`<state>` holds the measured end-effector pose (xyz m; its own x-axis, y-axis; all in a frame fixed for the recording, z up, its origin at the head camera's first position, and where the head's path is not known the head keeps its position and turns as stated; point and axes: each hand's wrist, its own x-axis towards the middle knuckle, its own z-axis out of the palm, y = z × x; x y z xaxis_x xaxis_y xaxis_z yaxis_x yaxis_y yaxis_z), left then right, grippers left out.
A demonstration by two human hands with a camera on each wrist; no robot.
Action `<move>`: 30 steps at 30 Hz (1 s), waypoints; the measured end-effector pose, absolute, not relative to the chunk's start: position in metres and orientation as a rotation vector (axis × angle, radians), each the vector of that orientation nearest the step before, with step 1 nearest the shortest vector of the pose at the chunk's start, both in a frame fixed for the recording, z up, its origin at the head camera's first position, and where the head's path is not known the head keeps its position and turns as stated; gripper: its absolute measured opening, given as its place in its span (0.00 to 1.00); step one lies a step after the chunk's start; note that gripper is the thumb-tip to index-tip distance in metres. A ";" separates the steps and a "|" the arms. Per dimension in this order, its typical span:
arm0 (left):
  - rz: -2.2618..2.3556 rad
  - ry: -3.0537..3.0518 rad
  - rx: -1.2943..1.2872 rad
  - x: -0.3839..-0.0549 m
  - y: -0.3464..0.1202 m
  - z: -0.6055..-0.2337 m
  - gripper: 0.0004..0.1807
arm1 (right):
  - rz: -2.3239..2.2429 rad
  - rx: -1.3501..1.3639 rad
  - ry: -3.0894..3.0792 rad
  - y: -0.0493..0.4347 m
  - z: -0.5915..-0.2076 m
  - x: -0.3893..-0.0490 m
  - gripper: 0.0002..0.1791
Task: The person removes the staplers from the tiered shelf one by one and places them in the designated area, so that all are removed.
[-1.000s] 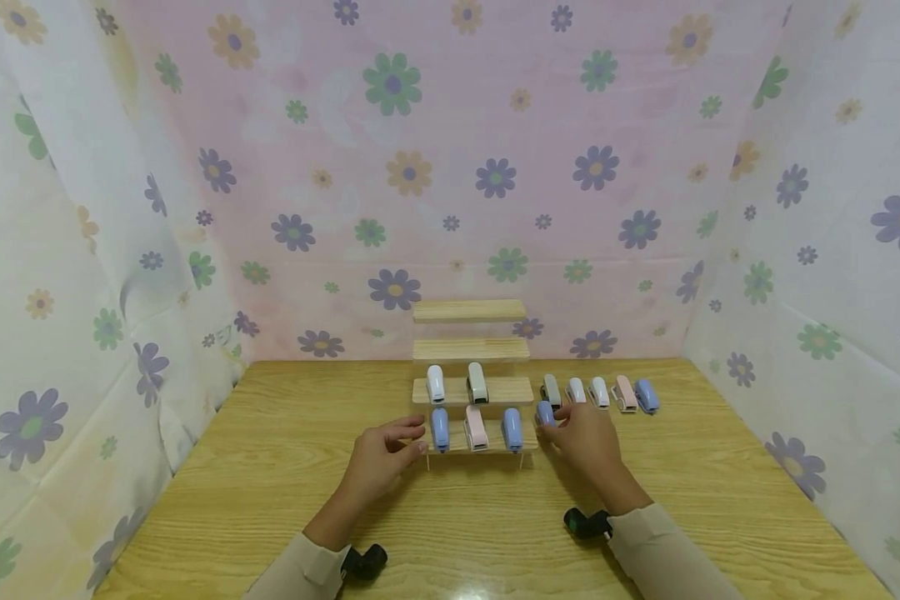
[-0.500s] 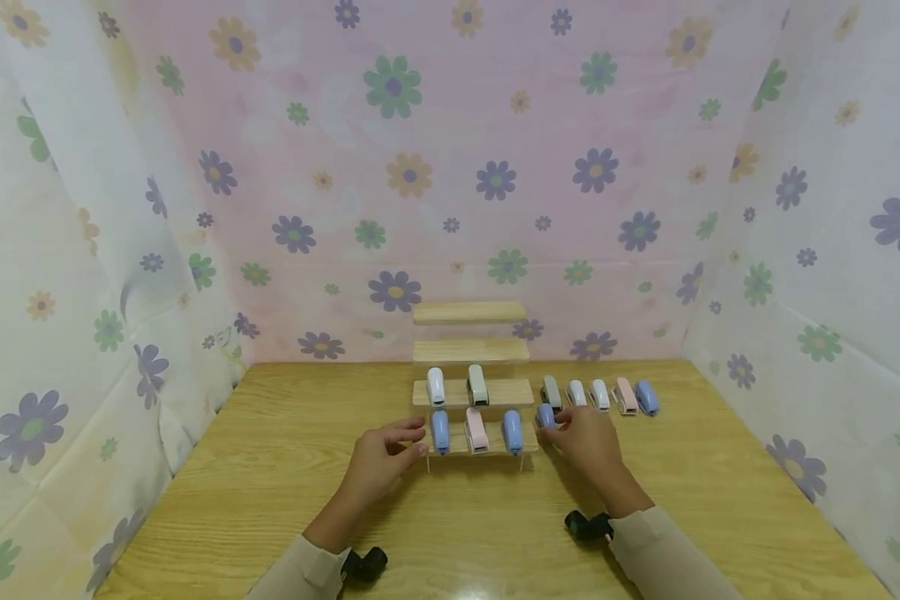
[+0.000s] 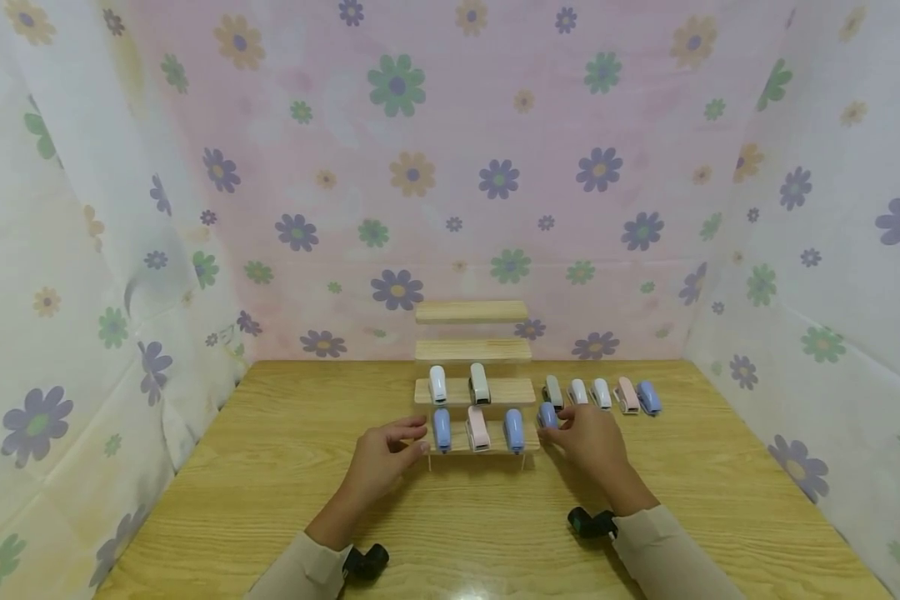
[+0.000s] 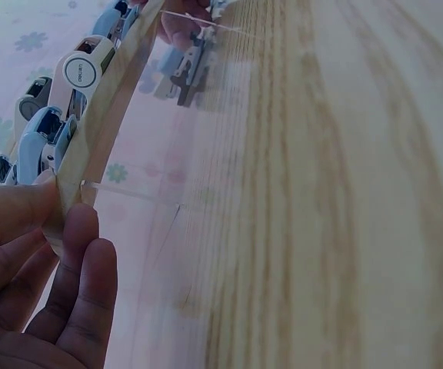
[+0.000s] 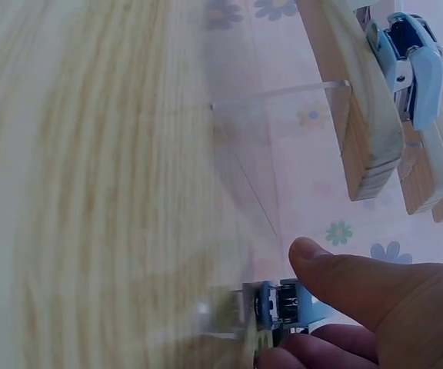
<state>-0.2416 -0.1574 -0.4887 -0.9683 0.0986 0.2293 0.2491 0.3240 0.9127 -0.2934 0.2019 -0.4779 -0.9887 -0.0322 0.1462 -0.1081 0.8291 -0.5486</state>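
My right hand holds a small blue stapler on the table, just right of a stepped wooden display stand. In the right wrist view, this stapler is partly hidden by the thumb and fingers. At the left end of the stand's lowest shelf, my left hand grips the wood, the thumb near a blue stapler. That shelf bears a blue stapler, a pink stapler and another blue stapler. One step up stand a white stapler and a grey-green stapler.
Behind my right hand a row on the table holds a grey-green stapler, two white staplers, a pink stapler and a blue stapler. Flowered cloth encloses the wooden table at the back and sides.
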 end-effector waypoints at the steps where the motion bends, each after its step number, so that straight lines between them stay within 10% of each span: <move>1: -1.727 -2.447 -0.321 -0.242 -0.157 -0.488 0.14 | 0.882 0.103 -2.887 0.203 -0.477 -0.294 0.34; 30: -1.774 -2.414 -0.326 -0.242 -0.157 -0.489 0.13 | 1.412 0.313 -2.858 0.232 -0.484 -0.312 0.33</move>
